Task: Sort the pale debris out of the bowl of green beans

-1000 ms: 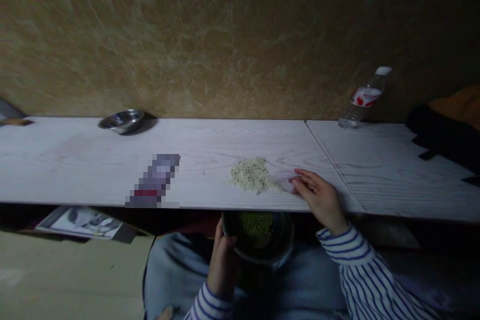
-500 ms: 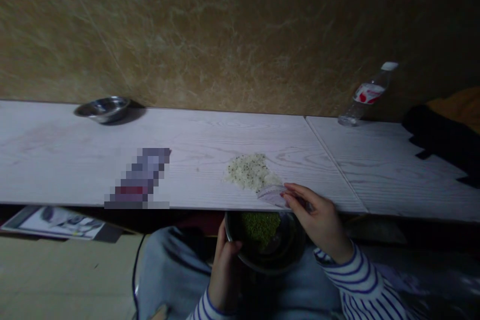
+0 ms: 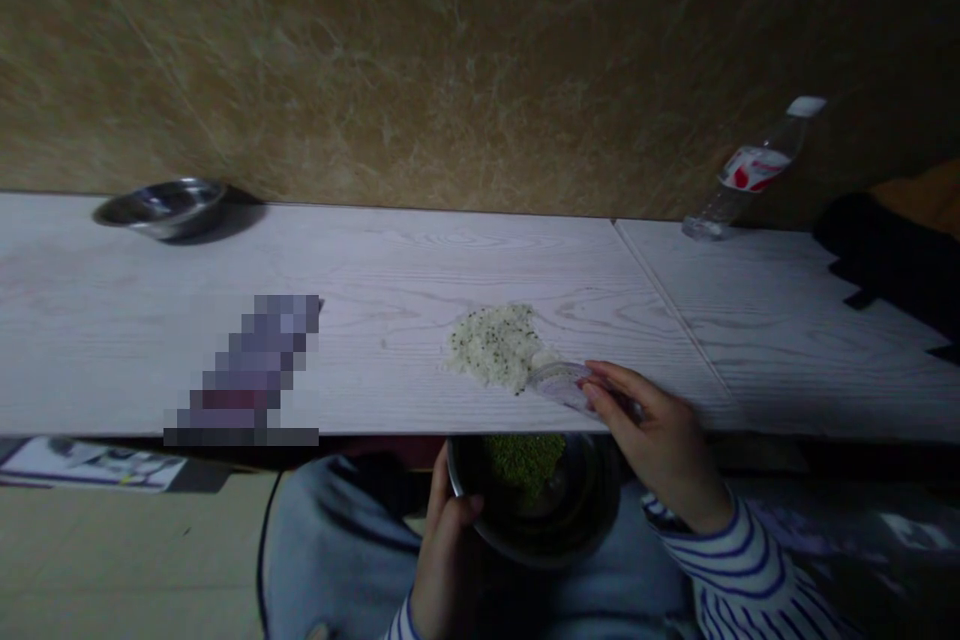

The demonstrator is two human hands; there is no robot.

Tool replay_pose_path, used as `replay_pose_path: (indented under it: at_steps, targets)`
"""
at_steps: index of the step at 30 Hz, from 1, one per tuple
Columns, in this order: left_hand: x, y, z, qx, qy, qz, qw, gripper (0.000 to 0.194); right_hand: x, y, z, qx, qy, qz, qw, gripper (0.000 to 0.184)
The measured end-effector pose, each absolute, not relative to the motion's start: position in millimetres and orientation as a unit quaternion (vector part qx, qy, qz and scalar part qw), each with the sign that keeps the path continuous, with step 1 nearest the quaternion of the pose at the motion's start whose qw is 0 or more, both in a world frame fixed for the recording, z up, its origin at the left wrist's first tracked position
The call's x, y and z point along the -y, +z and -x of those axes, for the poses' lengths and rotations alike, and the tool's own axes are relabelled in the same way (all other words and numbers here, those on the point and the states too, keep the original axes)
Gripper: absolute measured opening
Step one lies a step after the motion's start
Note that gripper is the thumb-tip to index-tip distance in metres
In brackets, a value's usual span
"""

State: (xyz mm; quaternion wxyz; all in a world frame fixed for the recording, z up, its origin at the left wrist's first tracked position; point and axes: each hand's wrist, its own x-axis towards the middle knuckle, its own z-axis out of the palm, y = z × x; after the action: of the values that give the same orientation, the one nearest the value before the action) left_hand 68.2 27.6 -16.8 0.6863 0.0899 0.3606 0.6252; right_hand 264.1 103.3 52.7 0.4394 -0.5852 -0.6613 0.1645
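My left hand (image 3: 444,545) grips the rim of a dark metal bowl (image 3: 577,520) that rests on my lap just below the table edge, with green grains (image 3: 523,458) inside it. My right hand (image 3: 660,440) pinches a small flat translucent card (image 3: 556,384) on the white wooden table (image 3: 420,270), its edge against a pile of pale grains with dark specks (image 3: 496,345). The card lies between the pile and the table's front edge.
A steel bowl (image 3: 159,207) stands at the back left by the brown wall. A plastic water bottle (image 3: 750,172) leans at the back right, with dark cloth (image 3: 885,265) beside it. A blurred-out object (image 3: 251,370) lies left of the pile. A magazine (image 3: 90,462) lies below.
My right hand pulled the card from beside the pile toward the table's front edge, above the bowl. The view shifted right and down. My left hand kept hold of the bowl.
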Motion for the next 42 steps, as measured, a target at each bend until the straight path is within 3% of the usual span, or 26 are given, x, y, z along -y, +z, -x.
replay_pose_path:
  at_steps: [42]
  targets:
    - [-26.3,0.3,-61.9,-0.362,0.618,-0.084,0.693,0.054,-98.7,66.1,-256.7,0.700,0.170,0.556,0.415,0.018]
